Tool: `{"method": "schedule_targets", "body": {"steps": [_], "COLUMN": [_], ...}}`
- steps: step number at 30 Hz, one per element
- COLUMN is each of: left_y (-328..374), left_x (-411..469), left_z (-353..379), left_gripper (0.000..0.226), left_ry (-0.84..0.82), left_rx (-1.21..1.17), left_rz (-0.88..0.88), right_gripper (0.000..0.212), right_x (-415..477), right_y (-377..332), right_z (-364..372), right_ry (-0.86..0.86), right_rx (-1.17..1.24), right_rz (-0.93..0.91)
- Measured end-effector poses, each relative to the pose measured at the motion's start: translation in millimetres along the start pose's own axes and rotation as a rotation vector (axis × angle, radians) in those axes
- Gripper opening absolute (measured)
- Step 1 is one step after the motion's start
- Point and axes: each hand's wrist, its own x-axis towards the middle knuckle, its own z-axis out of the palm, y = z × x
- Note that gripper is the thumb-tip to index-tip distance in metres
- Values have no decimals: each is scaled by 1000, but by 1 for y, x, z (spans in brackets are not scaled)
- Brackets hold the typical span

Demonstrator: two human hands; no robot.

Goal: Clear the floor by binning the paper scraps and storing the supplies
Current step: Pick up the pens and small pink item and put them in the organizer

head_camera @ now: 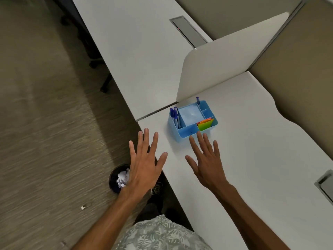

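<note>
A blue desk organiser [185, 132] stands on the white desk [252, 141], holding blue pens [174, 114], a pale note pad [191, 114] and coloured paper sheets [205, 123]. My right hand [207, 163] hovers flat with fingers spread just in front of the organiser, holding nothing. Spread the same way and empty, my left hand [146, 163] hangs over the desk's edge. Below it on the carpet stands a dark round bin [113, 179] with white paper scraps [123, 178] inside. One small white scrap [82, 207] lies on the carpet.
A white divider panel [225, 65] rises behind the organiser. A second desk [135, 51] extends to the far left, with chair casters [104, 87] under it. Grey cable hatches [189, 31] are set into the desks. My shoe [156, 188] is beside the bin.
</note>
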Motion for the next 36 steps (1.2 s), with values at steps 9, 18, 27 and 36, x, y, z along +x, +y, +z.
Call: {"method": "schedule_targets", "body": {"steps": [9,18,27,36], "left_y": [-36,-76,-121,-189], "left_x": [-120,-263,-388,-495], "left_z": [15,15,25,30], "left_gripper": [73,74,74,76], "left_ry": [134,246,286,297], "left_rx": [-47,-124,-158,-208], "left_rz": [-157,-414,-746,-924], "right_gripper": [75,66,72,71], "right_x": [-73,-124,-168,-223], "right_y": [-42,-115,-217,-340], "right_z": [9,25,48,76], "right_ry": [20,-17,-219,-374], "right_rx": [146,168,152,190], "right_rz": [-186,-447,-685,-781]}}
